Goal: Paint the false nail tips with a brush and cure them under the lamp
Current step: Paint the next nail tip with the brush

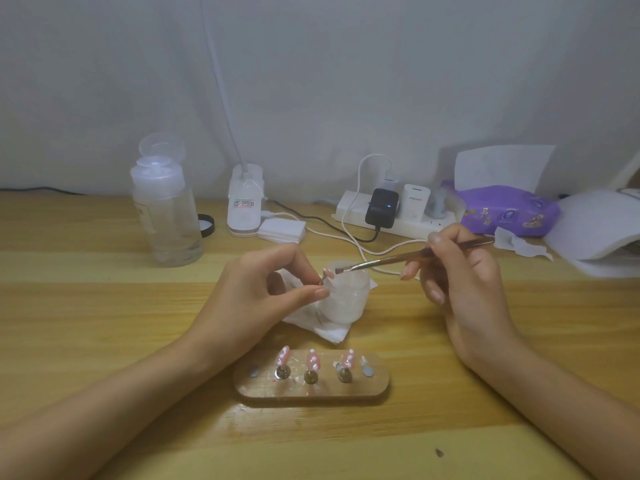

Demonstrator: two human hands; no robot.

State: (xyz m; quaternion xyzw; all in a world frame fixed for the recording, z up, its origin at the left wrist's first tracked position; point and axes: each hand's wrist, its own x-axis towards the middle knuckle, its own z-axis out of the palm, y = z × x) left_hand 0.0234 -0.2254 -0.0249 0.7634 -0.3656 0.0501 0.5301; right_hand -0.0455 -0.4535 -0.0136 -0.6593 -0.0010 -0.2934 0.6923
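Note:
My left hand (266,292) pinches a small metal peg that carries a pink false nail tip (327,273), held up in front of a frosted white jar (346,296). My right hand (460,268) grips a thin brown brush (398,259); its bristles sit just right of the held tip, over the jar's mouth. Close to me lies a wooden oval holder (311,389) with three pink, white-dotted nail tips (313,360) standing on metal pegs.
A tissue (322,327) lies under the jar. At the back stand a clear pump bottle (166,206), a white lamp base (245,202), cotton pads (282,230), a power strip (398,209) with chargers and cables, a purple tissue pack (502,209) and a white curing lamp (602,230).

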